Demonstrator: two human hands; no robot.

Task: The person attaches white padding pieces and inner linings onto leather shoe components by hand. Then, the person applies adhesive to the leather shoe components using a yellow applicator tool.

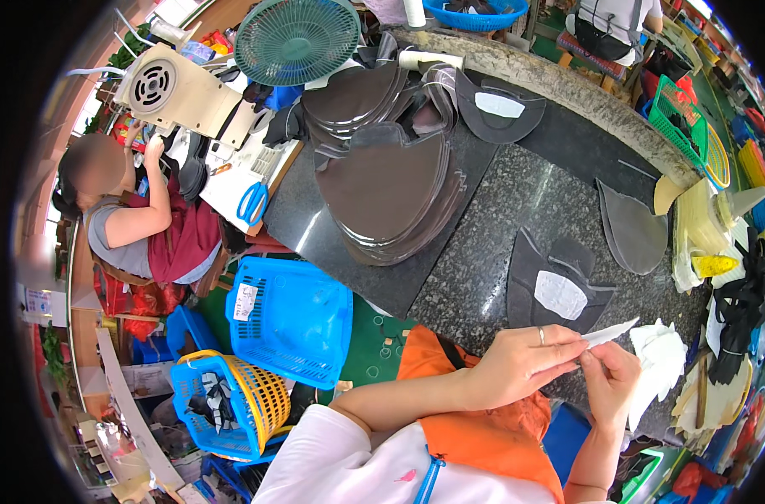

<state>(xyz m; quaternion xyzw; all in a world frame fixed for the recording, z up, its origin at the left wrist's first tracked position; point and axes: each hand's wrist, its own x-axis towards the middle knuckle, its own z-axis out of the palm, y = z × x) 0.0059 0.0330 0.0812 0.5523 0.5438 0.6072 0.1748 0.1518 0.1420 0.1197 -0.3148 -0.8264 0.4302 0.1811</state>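
"Two hands on one thin white piece: what could go wrong in the head view?"

"I'd judge it could crease or tear if the left hand and right hand pull unevenly, since it looks flimsy. A second layer might also cling to it unnoticed."

"Anything else?"

"The white pile lies loosely just beside the right hand; a brushing wrist could scatter it across the speckled tabletop."

"And the hands themselves?"

"Left: fingers nearly straight and together, their tips closed on the piece. Right: more curled, thumb and forefinger seemingly pinching its lower end, right against the left fingertips. Whether they're parting layers, I can't tell."

"Where exactly is the piece?"

"Between the hands, free tip pointing toward the pile, on the near side of a grey cut part bearing a white patch."
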